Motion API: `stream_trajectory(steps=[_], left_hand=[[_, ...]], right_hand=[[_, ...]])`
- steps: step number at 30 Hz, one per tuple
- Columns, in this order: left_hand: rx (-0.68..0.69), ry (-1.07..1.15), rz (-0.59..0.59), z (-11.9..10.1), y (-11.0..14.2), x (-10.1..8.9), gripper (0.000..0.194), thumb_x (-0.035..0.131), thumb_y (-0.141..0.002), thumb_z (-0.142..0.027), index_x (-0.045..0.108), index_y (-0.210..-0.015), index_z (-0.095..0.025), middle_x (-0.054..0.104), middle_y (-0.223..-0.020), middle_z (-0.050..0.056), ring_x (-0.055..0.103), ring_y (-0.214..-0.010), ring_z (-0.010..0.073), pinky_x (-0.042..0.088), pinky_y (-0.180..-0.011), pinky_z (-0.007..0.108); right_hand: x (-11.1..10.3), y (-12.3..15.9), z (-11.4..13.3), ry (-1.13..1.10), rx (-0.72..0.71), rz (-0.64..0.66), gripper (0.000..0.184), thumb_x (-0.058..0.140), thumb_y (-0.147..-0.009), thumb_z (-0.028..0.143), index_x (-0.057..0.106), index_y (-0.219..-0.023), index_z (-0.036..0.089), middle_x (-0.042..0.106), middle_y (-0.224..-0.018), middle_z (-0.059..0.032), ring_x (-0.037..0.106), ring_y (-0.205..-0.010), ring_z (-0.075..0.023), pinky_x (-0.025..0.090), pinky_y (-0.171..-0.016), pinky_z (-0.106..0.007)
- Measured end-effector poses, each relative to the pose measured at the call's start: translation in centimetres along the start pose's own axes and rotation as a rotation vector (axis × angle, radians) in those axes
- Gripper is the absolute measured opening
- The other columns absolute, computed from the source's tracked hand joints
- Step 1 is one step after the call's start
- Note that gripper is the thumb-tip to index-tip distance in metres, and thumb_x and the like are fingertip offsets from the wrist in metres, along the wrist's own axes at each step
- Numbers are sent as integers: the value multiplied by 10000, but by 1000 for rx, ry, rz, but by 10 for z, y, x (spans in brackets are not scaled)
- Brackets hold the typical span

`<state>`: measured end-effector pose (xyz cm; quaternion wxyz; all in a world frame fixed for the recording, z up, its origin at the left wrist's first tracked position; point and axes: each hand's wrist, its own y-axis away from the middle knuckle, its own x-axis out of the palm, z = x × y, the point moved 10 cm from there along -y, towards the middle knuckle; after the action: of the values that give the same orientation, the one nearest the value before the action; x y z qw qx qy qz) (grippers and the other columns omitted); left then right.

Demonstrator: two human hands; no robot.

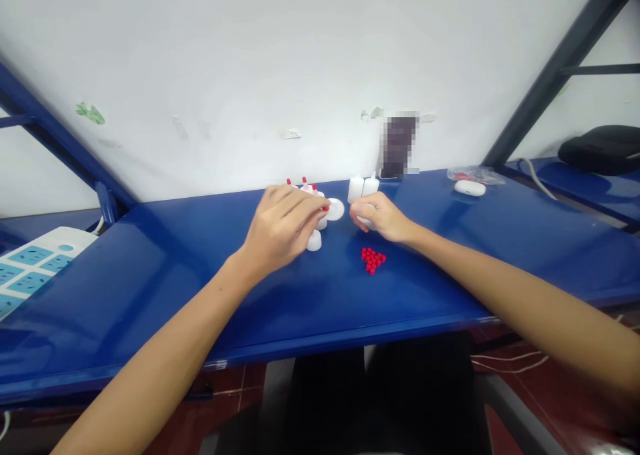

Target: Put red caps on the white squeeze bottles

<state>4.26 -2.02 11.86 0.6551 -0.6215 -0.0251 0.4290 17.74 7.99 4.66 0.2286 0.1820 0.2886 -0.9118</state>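
My left hand [285, 225] is closed in a pinch, with a small red cap [325, 208] at its fingertips. Beside those fingertips, a round white end [335, 209] faces me; whether it lies on the table or is held, I cannot tell. My right hand [381, 216] wraps round a small white bottle [367, 222], mostly hidden by the fingers. Several white bottles with red tips [305, 183] stand behind my left hand, partly covered by it. Two white bottles without red tips [356, 189] stand beyond my right hand. Nearer me lies a cluster of red caps [373, 260].
A blurred-out dark phone-like object [399, 145] leans on the wall. To the right are a white earbud case [470, 188] and a clear plastic bag [477, 174]. A white power strip [37, 265] sits at the left of the blue table [200, 242]. Metal posts rise at both ends.
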Motion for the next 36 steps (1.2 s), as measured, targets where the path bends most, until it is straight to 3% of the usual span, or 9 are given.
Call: stream_trajectory(steps=[5,12,17,21,26,29,32,36], left_hand=[[67,-129,98,18,1,-9,135,629,-920,-230,681,-1041,-260,735,-869,15,590,-955,242,372,-890,442],[69,-86,280,25,13,14,180,595,-931,-231,710,-1063,-271,743,-931,50,566,-1002,269,368,-911,482],[66,-97,344,27,15,23,198,590,-927,-204,716,-1075,-246,745,-935,74,569,-1012,278,372,-904,481],[41,-106,240,21,9,9,184,599,-926,-203,697,-1068,-267,755,-916,34,621,-918,241,358,-886,460],[-32,35,34,-4,1,-4,91,634,-925,-201,672,-1000,-237,759,-894,-24,676,-737,131,389,-796,351],[23,18,-25,-24,1,2,230,637,-919,-167,625,-1144,-214,761,-873,-12,672,-671,117,436,-762,320],[28,22,-84,-28,3,6,304,622,-920,-145,589,-1217,-203,763,-904,6,688,-690,122,490,-755,297],[5,130,-90,-25,6,12,329,625,-910,-130,592,-1229,-200,755,-905,-2,693,-715,105,520,-680,231]], right_hand=[[-10,-2,-8,-37,69,-122,510,521,-921,591,600,-671,154,514,-474,32,458,-419,-86,349,-467,-232],[-12,-2,-12,-66,102,-144,513,522,-915,594,629,-689,145,508,-460,33,473,-415,-93,363,-460,-230],[-10,-3,-11,-71,98,-135,516,528,-908,596,623,-680,144,509,-468,30,475,-425,-92,358,-459,-231],[-8,-2,-9,-50,93,-112,495,526,-922,573,627,-702,141,510,-477,33,476,-437,-89,363,-471,-229],[0,-3,-2,-186,54,-38,393,502,-956,490,668,-1020,139,566,-551,41,497,-456,-98,399,-500,-235],[9,-3,3,-255,28,41,387,510,-940,473,673,-848,135,548,-534,25,490,-475,-108,389,-502,-244],[16,-2,9,-300,-8,95,426,510,-916,481,591,-656,153,516,-535,12,466,-498,-110,363,-499,-252],[27,1,20,-264,-81,174,387,544,-899,464,537,-656,163,474,-573,34,409,-524,-93,323,-519,-249]])
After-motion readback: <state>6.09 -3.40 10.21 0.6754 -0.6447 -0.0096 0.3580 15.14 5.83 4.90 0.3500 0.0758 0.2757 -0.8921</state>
